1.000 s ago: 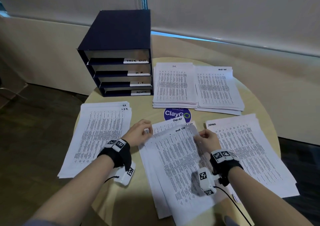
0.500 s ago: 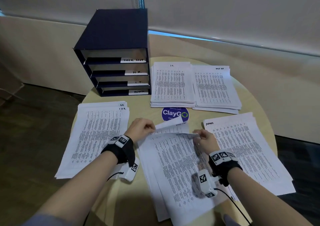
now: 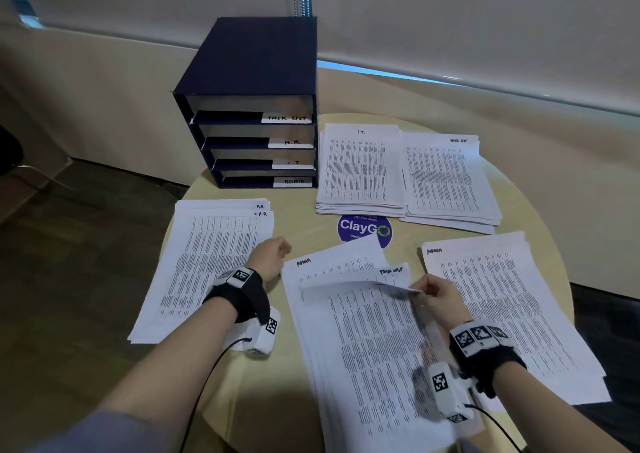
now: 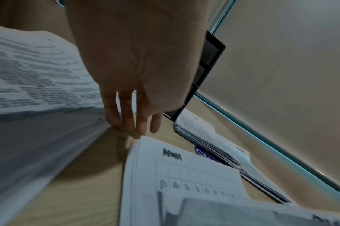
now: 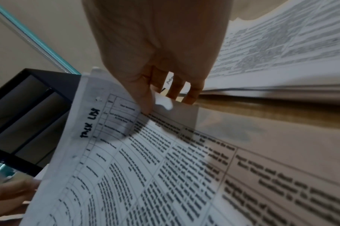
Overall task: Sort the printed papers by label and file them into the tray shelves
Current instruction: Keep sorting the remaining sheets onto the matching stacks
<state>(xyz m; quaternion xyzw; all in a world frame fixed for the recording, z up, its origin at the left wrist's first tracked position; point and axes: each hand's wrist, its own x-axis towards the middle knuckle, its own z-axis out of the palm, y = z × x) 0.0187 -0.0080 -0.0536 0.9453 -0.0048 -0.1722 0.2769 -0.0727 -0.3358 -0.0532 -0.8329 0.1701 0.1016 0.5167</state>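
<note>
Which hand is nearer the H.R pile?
Left. The left hand sits at the H.R pile's near edge; the right hand pinches a Task List sheet across the table.

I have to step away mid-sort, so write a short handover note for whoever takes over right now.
Right hand: pinches the top corner of the TASK LIST sheet, lifted off the unsorted pile.
Left hand: holds nothing, fingers relaxed by the pile's top left corner.
Sorted on the round table: H.R stack left, ADMIN stack right, I.T stack and TASK LIST stack at the back.
Tray shelves: appear empty.
Left: move the held sheet to the TASK LIST stack; an ADMIN sheet lies beneath. Finish sorting, then file.
</note>
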